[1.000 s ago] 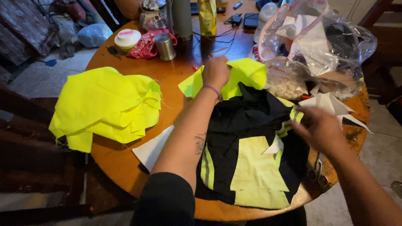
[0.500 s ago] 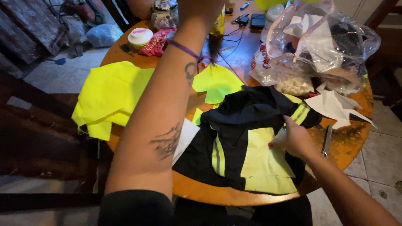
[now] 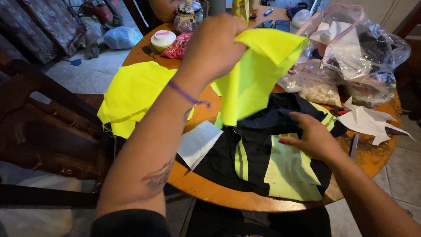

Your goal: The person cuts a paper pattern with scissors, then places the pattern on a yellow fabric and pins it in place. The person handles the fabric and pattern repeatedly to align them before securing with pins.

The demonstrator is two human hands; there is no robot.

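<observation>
My left hand (image 3: 213,46) is raised above the round wooden table (image 3: 372,160) and grips a piece of neon yellow fabric (image 3: 254,74) that hangs down from it. Under it lies a black garment with yellow panels and reflective stripes (image 3: 263,153). My right hand (image 3: 311,136) rests flat on that garment with its fingers spread. A white paper piece (image 3: 198,142) lies at the garment's left edge.
A larger pile of neon yellow fabric (image 3: 133,94) lies at the table's left. Clear plastic bags (image 3: 351,57), white paper cut-outs (image 3: 368,120), a red cloth (image 3: 177,46), a small round tub (image 3: 162,39) and a teapot (image 3: 188,15) crowd the far side. A dark wooden chair (image 3: 48,131) stands left.
My left hand has lifted the yellow fabric piece off the table and pulled it up toward me. My right hand has moved onto the black garment and flattened.
</observation>
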